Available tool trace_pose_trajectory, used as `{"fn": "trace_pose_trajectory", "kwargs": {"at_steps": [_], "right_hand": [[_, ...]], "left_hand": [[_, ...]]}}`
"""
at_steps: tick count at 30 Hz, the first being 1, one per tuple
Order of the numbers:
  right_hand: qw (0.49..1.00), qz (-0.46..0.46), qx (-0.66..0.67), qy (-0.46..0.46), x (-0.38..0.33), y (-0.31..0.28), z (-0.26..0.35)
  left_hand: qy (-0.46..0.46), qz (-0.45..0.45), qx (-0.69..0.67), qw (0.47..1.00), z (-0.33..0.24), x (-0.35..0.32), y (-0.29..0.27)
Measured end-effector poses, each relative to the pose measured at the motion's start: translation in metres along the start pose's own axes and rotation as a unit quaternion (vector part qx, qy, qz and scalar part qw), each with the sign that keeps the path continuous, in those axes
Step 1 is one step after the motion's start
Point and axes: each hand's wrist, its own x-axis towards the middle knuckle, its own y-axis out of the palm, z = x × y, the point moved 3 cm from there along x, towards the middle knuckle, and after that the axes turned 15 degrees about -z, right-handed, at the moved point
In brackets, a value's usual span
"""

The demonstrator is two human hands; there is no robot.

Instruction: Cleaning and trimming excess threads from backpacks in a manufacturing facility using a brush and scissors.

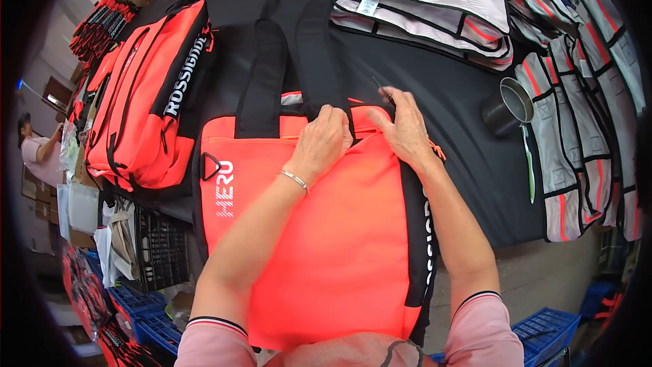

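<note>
A bright orange-red backpack (326, 245) with black side panels lies before me, its top edge away from me. Two black padded shoulder straps (261, 75) stretch from it across the table. My left hand (320, 141) is closed, pinching the fabric at the top edge beside the right strap. Just right of it, my right hand (404, 128) rests by the top right corner. Between its thumb and fingers sits a small tool with a thin metal tip (377, 83); its rest is mostly hidden. An orange zipper pull (438, 151) hangs beside my right wrist.
Another orange-red backpack (146, 98) stands at left on the black-covered table (401, 68). Grey panels (421, 0) with black edging are stacked at the far side. At right are a dark metal cup (508, 107), a toothbrush (528, 163) and more grey panels (567, 143). A person (42, 153) is far left.
</note>
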Motion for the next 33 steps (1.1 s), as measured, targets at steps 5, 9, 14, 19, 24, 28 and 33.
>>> {"fn": "trace_pose_trajectory", "kwargs": {"at_steps": [5, 9, 14, 19, 24, 28, 33], "right_hand": [[0.986, -0.023, -0.084, -0.144, 0.004, -0.020, 0.022], [0.963, 0.060, -0.100, -0.244, 0.009, -0.022, 0.030], [0.939, 0.097, -0.111, -0.311, 0.014, -0.015, 0.034], [0.910, 0.106, -0.119, -0.383, 0.016, -0.006, 0.036], [0.903, 0.101, -0.113, -0.402, 0.021, -0.004, 0.034], [0.894, 0.104, -0.119, -0.419, 0.024, -0.001, 0.031], [0.889, 0.101, -0.113, -0.432, 0.024, 0.001, 0.031]], "left_hand": [[-0.103, -0.088, -0.073, 0.988, -0.001, -0.015, -0.010], [-0.162, -0.100, -0.124, 0.974, -0.001, -0.015, -0.015], [-0.210, -0.105, -0.133, 0.963, -0.001, -0.013, -0.017], [-0.210, -0.100, -0.127, 0.964, 0.000, -0.013, -0.016], [-0.221, -0.095, -0.121, 0.963, 0.001, -0.012, -0.015], [-0.218, -0.099, -0.123, 0.963, 0.001, -0.013, -0.014], [-0.232, -0.094, -0.125, 0.960, 0.001, -0.013, -0.015]]}}
